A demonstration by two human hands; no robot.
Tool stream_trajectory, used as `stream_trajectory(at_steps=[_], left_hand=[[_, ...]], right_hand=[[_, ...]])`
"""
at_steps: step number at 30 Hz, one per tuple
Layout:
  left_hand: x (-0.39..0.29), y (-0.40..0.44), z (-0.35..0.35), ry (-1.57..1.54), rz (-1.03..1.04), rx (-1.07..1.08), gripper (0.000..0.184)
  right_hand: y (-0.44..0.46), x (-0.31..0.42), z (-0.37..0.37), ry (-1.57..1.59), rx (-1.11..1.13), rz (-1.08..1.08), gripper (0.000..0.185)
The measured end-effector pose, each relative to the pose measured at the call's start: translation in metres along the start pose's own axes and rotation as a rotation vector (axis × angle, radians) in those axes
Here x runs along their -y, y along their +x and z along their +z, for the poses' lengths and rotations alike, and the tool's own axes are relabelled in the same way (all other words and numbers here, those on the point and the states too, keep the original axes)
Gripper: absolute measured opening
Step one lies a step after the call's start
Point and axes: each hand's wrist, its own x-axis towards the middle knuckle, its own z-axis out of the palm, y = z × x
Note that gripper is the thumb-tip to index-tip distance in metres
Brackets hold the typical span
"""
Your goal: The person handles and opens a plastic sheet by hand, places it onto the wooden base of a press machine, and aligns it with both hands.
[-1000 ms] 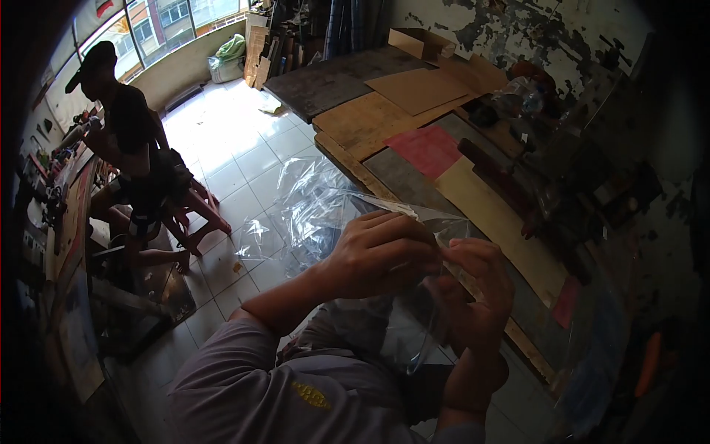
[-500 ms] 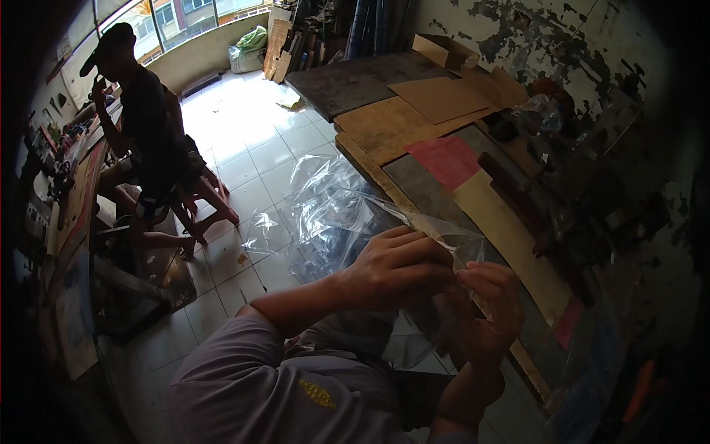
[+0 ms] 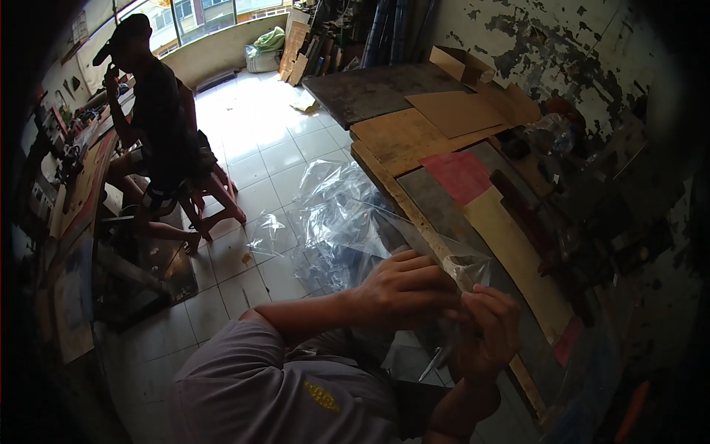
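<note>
My left hand has its fingers curled and pinched on a clear plastic sheet. Close beside it, my right hand grips the same sheet between thumb and fingers. A corner of the plastic stands up above both hands, and its film stretches left toward a big crumpled heap of clear plastic. Below the hands shows a thin bright streak; whether it is a fold of film or a separate thing I cannot make out. The fingertips of my left hand are partly hidden.
A workbench runs along the right, with cardboard, a red sheet and a long yellowish strip on it. Another person sits at a cluttered bench at left. A white sack stands by the window.
The view has shifted slightly, so the room sits lower and further right. Both hands stay closed on the plastic, and its corner now stands up more above them.
</note>
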Motion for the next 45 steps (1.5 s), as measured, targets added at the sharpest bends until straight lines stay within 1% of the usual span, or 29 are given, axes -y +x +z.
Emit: stream_trajectory(at_steps=[2,5,9,18,22,30,33,36,38,40,42,43,45], left_hand=[[-0.001,0.000,-0.001,0.003,0.011,0.010,0.020],[-0.001,-0.002,-0.002,0.023,0.033,0.027,0.022],[0.001,-0.009,-0.001,0.070,0.032,0.066,0.028],[0.002,-0.007,-0.007,0.097,0.080,0.059,0.037],[0.001,-0.005,-0.004,0.064,0.075,0.027,0.036],[-0.002,-0.002,-0.007,0.040,0.080,0.044,0.032],[-0.004,-0.001,-0.005,-0.020,0.071,0.043,0.040],[-0.001,-0.006,-0.006,-0.027,0.082,0.071,0.037],[-0.004,0.004,0.010,0.167,0.022,-0.317,0.038],[-0.004,0.004,0.012,0.198,-0.050,-0.296,0.042],[0.003,-0.006,-0.004,0.063,-0.125,0.131,0.050],[0.003,-0.003,-0.002,0.172,-0.081,0.080,0.050],[-0.001,-0.004,-0.006,0.074,-0.166,0.101,0.049]], right_hand=[[-0.002,-0.001,-0.001,-0.010,-0.003,0.002,0.017],[-0.003,-0.001,0.001,-0.001,-0.032,0.002,0.016],[-0.003,-0.002,0.006,0.014,-0.066,-0.006,0.015],[-0.004,-0.001,0.006,0.026,-0.064,-0.004,0.016],[-0.008,-0.001,0.007,0.029,-0.081,-0.007,0.016],[-0.009,0.003,0.006,-0.020,-0.123,-0.012,0.013],[-0.011,0.002,0.006,-0.013,-0.124,-0.008,0.012],[-0.013,0.000,0.004,0.005,-0.132,0.016,0.012],[-0.015,-0.003,0.002,0.006,-0.161,0.048,0.011],[-0.018,-0.008,0.000,-0.004,-0.205,0.093,0.011],[-0.017,-0.009,-0.003,-0.032,-0.196,0.089,0.010],[-0.016,-0.010,-0.004,-0.045,-0.193,0.080,0.010],[-0.015,-0.011,-0.005,-0.043,-0.194,0.074,0.010]])
